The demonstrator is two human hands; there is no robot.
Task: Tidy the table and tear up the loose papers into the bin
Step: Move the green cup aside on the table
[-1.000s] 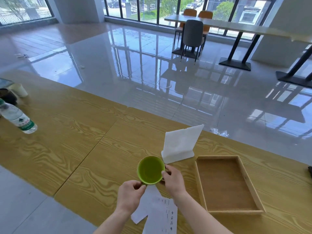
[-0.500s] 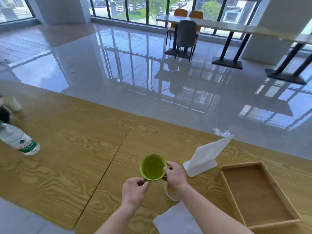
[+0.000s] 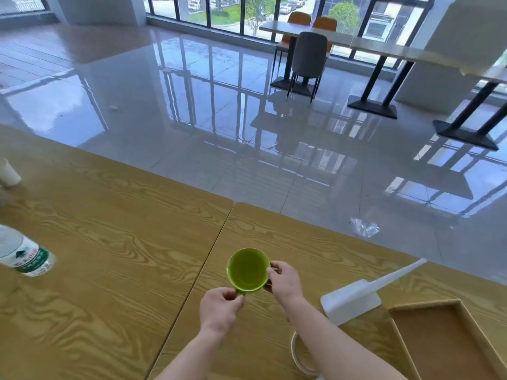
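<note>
The green cup (image 3: 247, 270) seems lifted clear of the desk (image 3: 109, 242), just below the middle of the frame, held by both hands. The left hand (image 3: 220, 311) pinches the handle at the cup's lower edge with its fingers. The right hand (image 3: 285, 281) curls its fingers round the right rim. Over the last 1 second the cup has drawn up and left from a round saucer (image 3: 297, 355), now bare under the right forearm at the bottom of the frame. The loose papers that lay below the hands have slipped out of view. The cup is probably being cleared first; tearing has not begun, and no bin shows.
</note>
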